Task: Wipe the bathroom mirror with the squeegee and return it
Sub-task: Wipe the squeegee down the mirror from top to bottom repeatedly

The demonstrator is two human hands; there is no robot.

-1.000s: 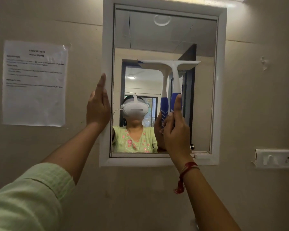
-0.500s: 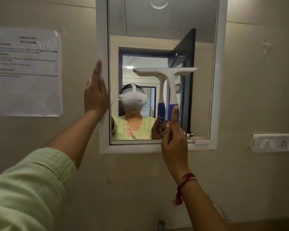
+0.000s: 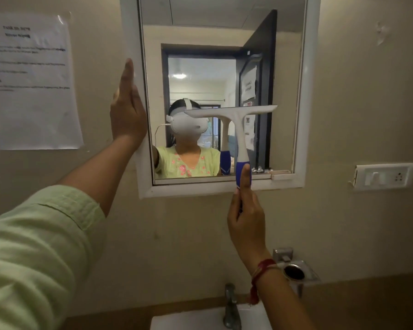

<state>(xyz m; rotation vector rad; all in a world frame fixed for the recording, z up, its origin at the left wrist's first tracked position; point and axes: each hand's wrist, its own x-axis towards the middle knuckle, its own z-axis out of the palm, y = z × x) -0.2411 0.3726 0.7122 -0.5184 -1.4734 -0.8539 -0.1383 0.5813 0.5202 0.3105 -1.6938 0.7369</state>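
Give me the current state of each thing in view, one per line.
squeegee: upright, blade across the lower mirror half
right hand: gripping the squeegee's blue handle
left hand: flat against the mirror frame
tap: no water seen running
wall switch: position unclear

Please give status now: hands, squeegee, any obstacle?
Right hand grips squeegee handle, blade on mirror. Left hand flat on mirror frame. No obstacle visible.

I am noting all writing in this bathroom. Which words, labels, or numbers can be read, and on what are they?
Paper sheet on the wall: printed lines, too blurred to read.
Notice on the door reflected in the mirror: mirrored and blurred, unreadable.
Squeegee: no text visible.
Switch plate: no text visible.
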